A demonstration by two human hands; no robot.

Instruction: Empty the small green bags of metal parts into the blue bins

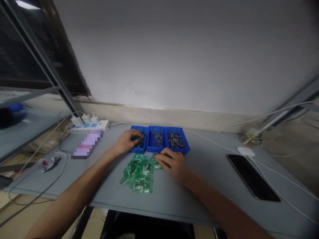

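Note:
My left hand [126,141] reaches into the left blue bin [138,128], which holds green plastic bags [141,142]. Its fingers and thumb curl in around a green bag there. In front of the bins, my right hand [173,161] pinches the edge of a small green plastic bag [158,165] close to the tabletop. Between my forearms lies a loose pile of filled green bags [140,174], with dark and silvery small parts showing through the plastic. The middle blue bin [152,147] contains loose screws [157,138], and the right blue bin [184,146] contains more screws [175,140].
A white power strip [101,125] with plugs sits at the back left, beside a pixelated purple object [87,144]. On the right, a dark phone [253,177] lies near a white charger case [246,151]. White cables cross the grey table [206,159]. A wall stands behind.

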